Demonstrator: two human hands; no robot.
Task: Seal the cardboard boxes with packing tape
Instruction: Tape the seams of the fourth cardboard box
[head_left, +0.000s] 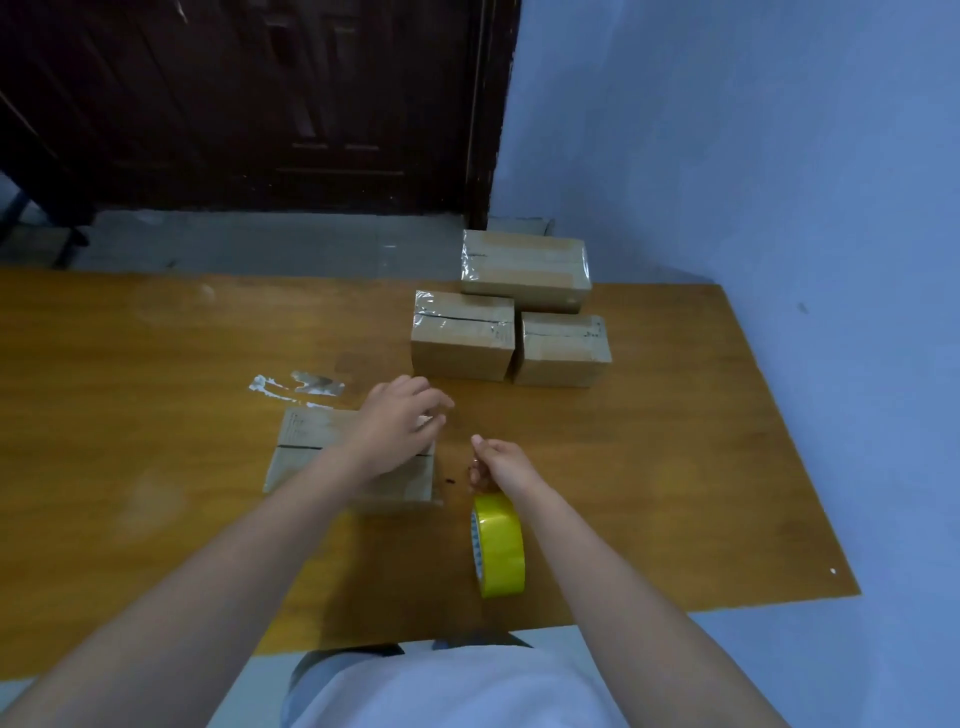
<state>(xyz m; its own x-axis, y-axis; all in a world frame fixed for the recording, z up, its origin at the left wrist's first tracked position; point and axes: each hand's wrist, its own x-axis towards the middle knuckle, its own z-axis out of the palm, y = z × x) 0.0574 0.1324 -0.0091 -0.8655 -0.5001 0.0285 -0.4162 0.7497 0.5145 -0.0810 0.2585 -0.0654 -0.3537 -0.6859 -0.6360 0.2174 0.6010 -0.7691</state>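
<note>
A flat cardboard box (311, 452) lies on the wooden table (156, 364), and a dark seam runs across its top. My left hand (400, 421) rests over the box's right end with its fingers spread; a pale glint shows at the fingertips. My right hand (493, 462) hovers just right of the box, fingers curled in and thumb up; I cannot make out anything in it. A yellow roll of packing tape (498, 545) stands on edge directly below that wrist. Three taped boxes stand at the back: a far box (524, 270), a left box (462, 335) and a right box (563, 348).
Crumpled clear tape scraps (296, 387) lie on the table just beyond the near box. The table's right edge meets a blue wall (779, 182). A dark wooden door (260, 104) stands behind the table's far edge.
</note>
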